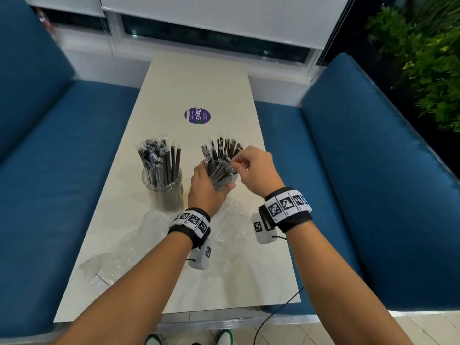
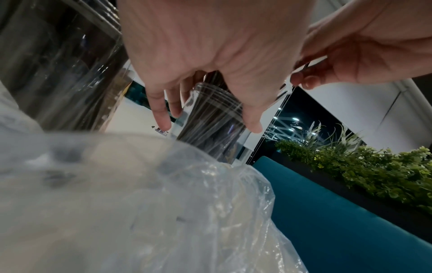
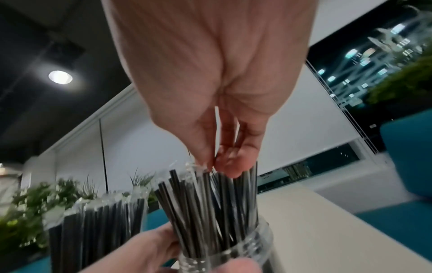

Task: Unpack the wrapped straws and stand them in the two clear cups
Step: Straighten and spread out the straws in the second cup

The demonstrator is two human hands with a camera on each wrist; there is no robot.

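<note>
Two clear cups stand on the pale table, each packed with black straws in clear sleeves. The left cup [image 1: 163, 188] stands alone with its straws [image 1: 159, 161] upright. My left hand [image 1: 207, 185] wraps around the right cup [image 2: 210, 118] near its rim. The straws [image 1: 222, 151] in that cup fan outward. Above them my right hand [image 1: 251, 168] pinches the clear wrapper tip of a straw between thumb and fingers [image 3: 224, 164]. In the right wrist view the right cup [image 3: 243, 253] sits low with its straws [image 3: 210, 203] rising to my fingertips.
Crumpled clear plastic packaging [image 1: 139, 235] lies on the near half of the table [image 1: 199, 78] under my wrists. A purple round sticker [image 1: 197, 115] is farther back. Blue bench seats [image 1: 74, 158] flank both sides. Green plants [image 1: 423, 58] stand at the right.
</note>
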